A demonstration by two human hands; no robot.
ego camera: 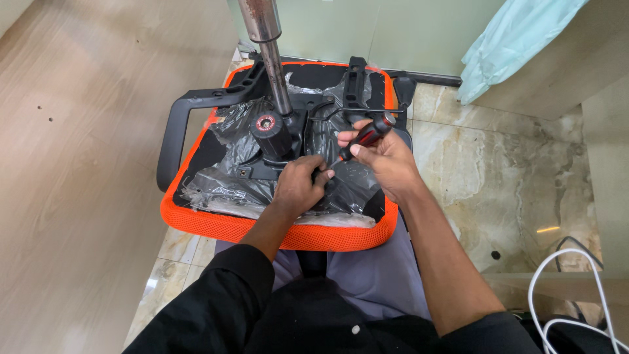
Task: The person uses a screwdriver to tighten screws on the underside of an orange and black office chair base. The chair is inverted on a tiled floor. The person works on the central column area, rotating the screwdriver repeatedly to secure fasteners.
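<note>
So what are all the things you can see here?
chair seat: one, orange mesh edge, upside down on the person's lap
plastic wrap: one sheet, clear and dark, crumpled over the seat's underside
metal plate: one, black, middle of the seat under the post
post: one, silver metal, sticking up from the plate
armrest: one, black, left side of the seat
screwdriver: one, red and black handle, tip down at the seat
cable: one, white, looped at lower right
cloth: one, pale green, top right
floor: marble tiles, right; wood, left
left hand: resting on the seat beside the screwdriver tip
right hand: gripping the screwdriver
</note>
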